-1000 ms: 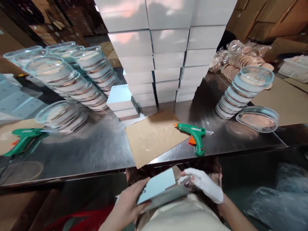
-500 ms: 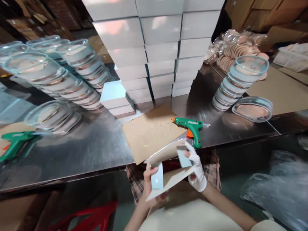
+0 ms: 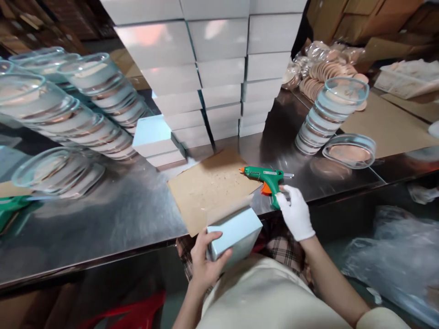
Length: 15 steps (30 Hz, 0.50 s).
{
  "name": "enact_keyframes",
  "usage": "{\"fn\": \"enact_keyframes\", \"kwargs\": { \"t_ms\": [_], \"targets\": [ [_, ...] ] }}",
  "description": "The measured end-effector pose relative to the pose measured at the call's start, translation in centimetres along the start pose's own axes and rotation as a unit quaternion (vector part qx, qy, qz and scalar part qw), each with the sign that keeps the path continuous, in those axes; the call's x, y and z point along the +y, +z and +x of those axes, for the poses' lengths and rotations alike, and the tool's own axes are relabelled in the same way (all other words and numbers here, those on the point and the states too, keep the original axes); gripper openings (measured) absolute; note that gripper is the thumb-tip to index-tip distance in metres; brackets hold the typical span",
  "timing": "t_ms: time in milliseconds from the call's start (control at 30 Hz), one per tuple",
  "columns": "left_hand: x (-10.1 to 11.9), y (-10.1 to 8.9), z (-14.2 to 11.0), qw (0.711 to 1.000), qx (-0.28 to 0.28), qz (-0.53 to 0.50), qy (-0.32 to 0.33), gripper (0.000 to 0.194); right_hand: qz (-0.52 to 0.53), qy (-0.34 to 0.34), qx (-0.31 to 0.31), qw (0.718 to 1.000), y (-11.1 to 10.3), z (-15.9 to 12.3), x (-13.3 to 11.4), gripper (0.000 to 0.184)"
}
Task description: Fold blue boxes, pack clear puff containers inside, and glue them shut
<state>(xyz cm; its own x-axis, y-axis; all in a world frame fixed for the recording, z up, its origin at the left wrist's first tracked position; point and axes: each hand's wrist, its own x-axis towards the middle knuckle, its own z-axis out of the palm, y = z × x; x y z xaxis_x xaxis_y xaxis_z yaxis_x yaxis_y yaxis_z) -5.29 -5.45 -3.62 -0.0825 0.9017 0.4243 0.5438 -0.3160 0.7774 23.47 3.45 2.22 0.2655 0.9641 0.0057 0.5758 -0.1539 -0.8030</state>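
Observation:
My bare left hand [image 3: 207, 258] grips the left end of a pale blue and white box [image 3: 236, 230], thumb on the near side and fingers at the far corner. A flap of the box [image 3: 229, 210] stands up along its far edge. My right hand [image 3: 295, 212], in a white glove with some fingertips bare, reaches to the handle of a green glue gun [image 3: 265, 174]. Its fingertips meet the handle's right edge, with a gap between them. The gun lies on the metal table, its orange nozzle over a brown cardboard sheet [image 3: 209, 187].
A tall stack of white boxes [image 3: 219, 41] rises behind the cardboard. Clear oval containers stand in stacks at left [image 3: 113, 87] and right [image 3: 322, 114]. Another green glue gun [image 3: 12, 208] lies at far left. A red stool [image 3: 130, 315] and plastic bags [image 3: 394, 256] are below table level.
The box's open flaps have been folded in, and it has turned pale blue side up. My right hand has let go of it and moved right to the glue gun.

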Motion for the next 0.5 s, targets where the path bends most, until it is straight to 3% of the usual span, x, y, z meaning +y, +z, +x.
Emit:
{"fn": "enact_keyframes", "kwargs": {
  "t_ms": [67,133,233,333,400,500],
  "targets": [
    [-0.7,0.0,0.1,0.999,0.025,-0.02,-0.04,0.039,-0.156,0.057,-0.041,0.985,-1.0,3.1,0.1,0.041],
    [-1.0,0.5,0.5,0.996,0.041,-0.057,-0.055,0.038,-0.191,0.109,-0.113,0.969,-1.3,5.6,0.2,0.032],
    [-0.6,1.4,1.5,0.99,0.064,-0.1,-0.076,0.037,-0.034,0.17,-0.13,0.976,-1.2,7.3,0.6,0.017],
    [0.2,2.1,2.5,0.982,0.082,-0.129,-0.111,0.04,0.093,0.196,-0.121,0.969,-1.0,6.7,0.7,0.022],
    [0.8,2.3,2.9,0.979,0.069,-0.135,-0.136,0.041,0.16,0.164,-0.08,0.97,-0.8,5.3,0.4,0.032],
    [1.8,2.3,3.5,0.977,0.045,-0.137,-0.156,0.038,0.257,0.088,0.034,0.962,-0.5,2.8,-0.6,0.054]
  ]
}}
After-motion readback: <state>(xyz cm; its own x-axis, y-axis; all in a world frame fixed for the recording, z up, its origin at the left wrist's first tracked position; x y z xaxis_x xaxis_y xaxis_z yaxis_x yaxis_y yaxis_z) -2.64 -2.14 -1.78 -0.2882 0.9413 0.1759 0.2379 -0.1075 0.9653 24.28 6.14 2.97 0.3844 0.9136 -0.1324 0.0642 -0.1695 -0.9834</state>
